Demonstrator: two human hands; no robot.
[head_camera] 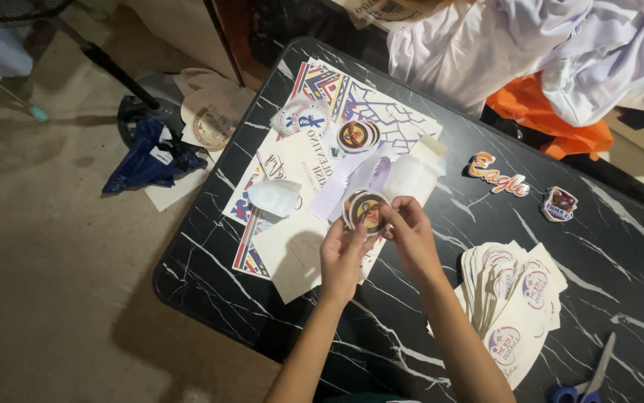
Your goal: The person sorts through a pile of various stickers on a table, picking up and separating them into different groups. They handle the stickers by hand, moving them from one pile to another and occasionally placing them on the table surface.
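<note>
Both hands [376, 237] pinch a round sticker [367, 211].

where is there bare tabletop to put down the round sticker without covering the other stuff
Bare black marble table lies right of the right hand, between it, the orange word cutout and the fanned stack of cut stickers. Another free strip runs along the near left edge, below the printed sheets. Those sheets, left of the left hand, are crowded. Both hands pinch the round sticker.

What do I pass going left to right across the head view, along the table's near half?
Blue cloth on the floor → left hand → round sticker → right hand → fanned sticker stack → blue-handled scissors.
</note>
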